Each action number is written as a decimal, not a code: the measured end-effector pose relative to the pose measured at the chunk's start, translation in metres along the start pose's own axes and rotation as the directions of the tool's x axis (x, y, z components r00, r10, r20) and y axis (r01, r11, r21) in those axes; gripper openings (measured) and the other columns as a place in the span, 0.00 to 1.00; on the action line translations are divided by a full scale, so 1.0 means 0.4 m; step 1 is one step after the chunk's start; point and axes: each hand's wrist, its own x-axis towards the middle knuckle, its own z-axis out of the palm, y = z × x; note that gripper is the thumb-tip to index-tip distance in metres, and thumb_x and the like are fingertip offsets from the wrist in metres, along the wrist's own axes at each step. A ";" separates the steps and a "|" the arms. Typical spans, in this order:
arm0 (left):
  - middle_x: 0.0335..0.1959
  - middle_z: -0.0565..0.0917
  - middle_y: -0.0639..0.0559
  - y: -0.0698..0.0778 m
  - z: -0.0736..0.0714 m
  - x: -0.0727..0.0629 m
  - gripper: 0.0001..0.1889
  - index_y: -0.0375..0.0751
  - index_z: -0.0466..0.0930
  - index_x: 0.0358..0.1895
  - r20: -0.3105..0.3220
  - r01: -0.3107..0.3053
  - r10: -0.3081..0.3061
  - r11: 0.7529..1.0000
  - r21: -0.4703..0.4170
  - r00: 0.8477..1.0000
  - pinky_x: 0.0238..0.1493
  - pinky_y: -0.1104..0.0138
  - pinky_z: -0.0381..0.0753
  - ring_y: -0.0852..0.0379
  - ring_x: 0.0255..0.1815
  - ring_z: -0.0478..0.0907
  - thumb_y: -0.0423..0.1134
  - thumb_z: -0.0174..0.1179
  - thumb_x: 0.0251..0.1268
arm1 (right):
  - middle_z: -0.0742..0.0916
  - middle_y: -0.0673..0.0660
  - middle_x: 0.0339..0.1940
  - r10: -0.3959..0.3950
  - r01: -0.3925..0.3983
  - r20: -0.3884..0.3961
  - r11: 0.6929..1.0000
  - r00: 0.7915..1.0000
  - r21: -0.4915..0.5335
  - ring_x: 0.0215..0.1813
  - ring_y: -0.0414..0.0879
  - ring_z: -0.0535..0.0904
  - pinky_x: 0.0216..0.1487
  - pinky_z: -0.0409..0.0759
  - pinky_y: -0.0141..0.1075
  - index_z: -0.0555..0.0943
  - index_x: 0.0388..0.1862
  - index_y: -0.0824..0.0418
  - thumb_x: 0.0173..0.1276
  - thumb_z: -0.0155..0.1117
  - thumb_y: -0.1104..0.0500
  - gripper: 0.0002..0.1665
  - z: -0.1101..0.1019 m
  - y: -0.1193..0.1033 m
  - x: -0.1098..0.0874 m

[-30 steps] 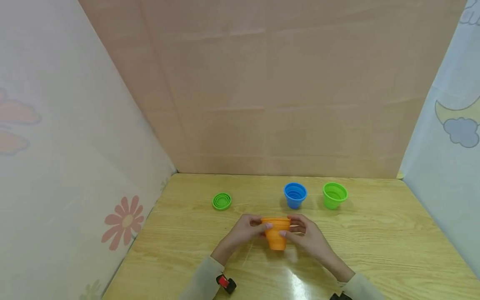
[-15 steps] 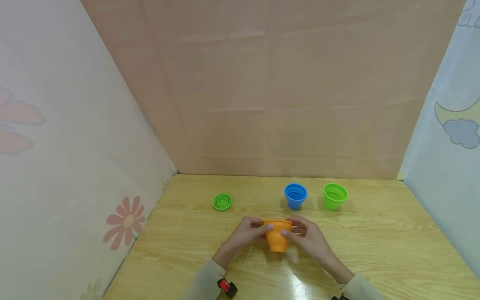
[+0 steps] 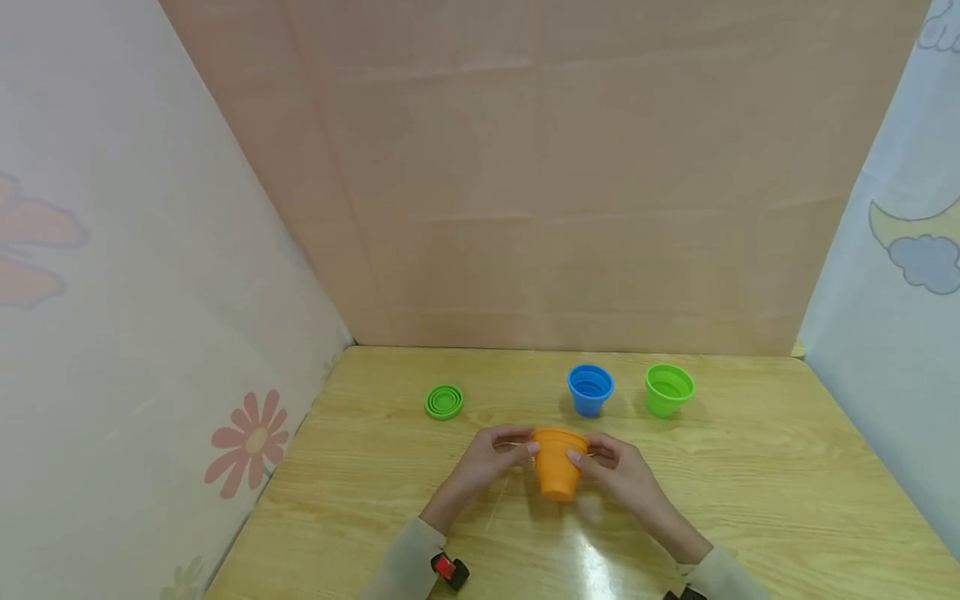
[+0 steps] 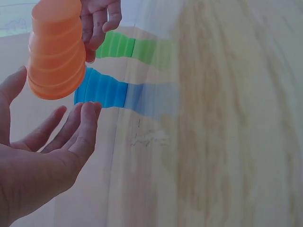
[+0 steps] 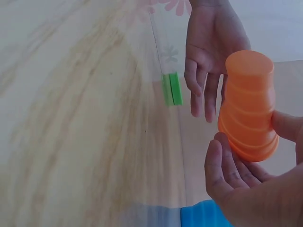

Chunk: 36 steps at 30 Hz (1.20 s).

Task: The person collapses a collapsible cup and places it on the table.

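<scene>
In the head view, an orange collapsible cup (image 3: 558, 467) is extended above the table, its rim up and its base tilted slightly toward me. My right hand (image 3: 626, 479) holds it, thumb on the near side and fingers behind. The right wrist view shows this grip on the orange cup (image 5: 248, 109) near its rim. My left hand (image 3: 483, 462) is beside the cup's left edge, fingers loosely spread. In the left wrist view, a gap shows between most left fingers (image 4: 87, 125) and the cup; whether the thumb tip touches it I cannot tell.
Behind the hands stand an extended blue cup (image 3: 590, 390) and a green cup (image 3: 669, 390), both upright. A flattened green cup (image 3: 444, 402) lies farther left. The wooden table (image 3: 360, 467) meets a brown back panel (image 3: 525, 208) and patterned side sheets.
The orange cup has shifted slightly right with my right hand, and its side looks longer and smoother. My left thumb has come off its front to its left edge.
</scene>
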 end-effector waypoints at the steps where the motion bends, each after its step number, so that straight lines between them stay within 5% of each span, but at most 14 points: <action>1: 0.60 0.87 0.45 0.000 0.000 0.000 0.24 0.44 0.83 0.65 0.000 -0.006 0.006 1.000 0.004 1.000 0.62 0.54 0.89 0.52 0.56 0.88 0.50 0.69 0.72 | 0.89 0.64 0.49 0.010 -0.010 0.007 1.000 1.000 0.012 0.46 0.42 0.89 0.49 0.93 0.39 0.78 0.63 0.74 0.71 0.73 0.58 0.28 0.000 0.000 0.001; 9: 0.62 0.88 0.45 -0.001 0.007 0.003 0.22 0.45 0.85 0.64 0.007 -0.016 0.016 1.000 -0.012 1.000 0.63 0.60 0.88 0.51 0.60 0.87 0.46 0.71 0.70 | 0.89 0.62 0.49 0.035 -0.039 0.071 0.998 0.997 0.052 0.45 0.41 0.88 0.50 0.92 0.37 0.76 0.64 0.76 0.73 0.71 0.58 0.29 0.002 -0.001 -0.005; 27: 0.54 0.91 0.39 0.014 0.006 0.003 0.18 0.35 0.88 0.58 0.020 0.027 -0.025 0.995 -0.100 0.999 0.54 0.53 0.92 0.54 0.45 0.92 0.42 0.70 0.71 | 0.91 0.58 0.44 0.040 -0.048 0.207 0.998 0.977 0.037 0.44 0.43 0.89 0.52 0.92 0.44 0.79 0.60 0.77 0.85 0.54 0.47 0.31 -0.012 -0.005 0.002; 36: 0.50 0.92 0.40 0.003 0.012 0.002 0.19 0.32 0.87 0.59 0.043 0.040 -0.035 0.992 -0.117 0.998 0.48 0.61 0.93 0.61 0.37 0.91 0.42 0.67 0.74 | 0.89 0.61 0.53 0.005 -0.016 0.234 0.999 0.972 0.047 0.49 0.43 0.89 0.55 0.91 0.43 0.76 0.66 0.78 0.85 0.55 0.48 0.32 -0.030 -0.006 0.011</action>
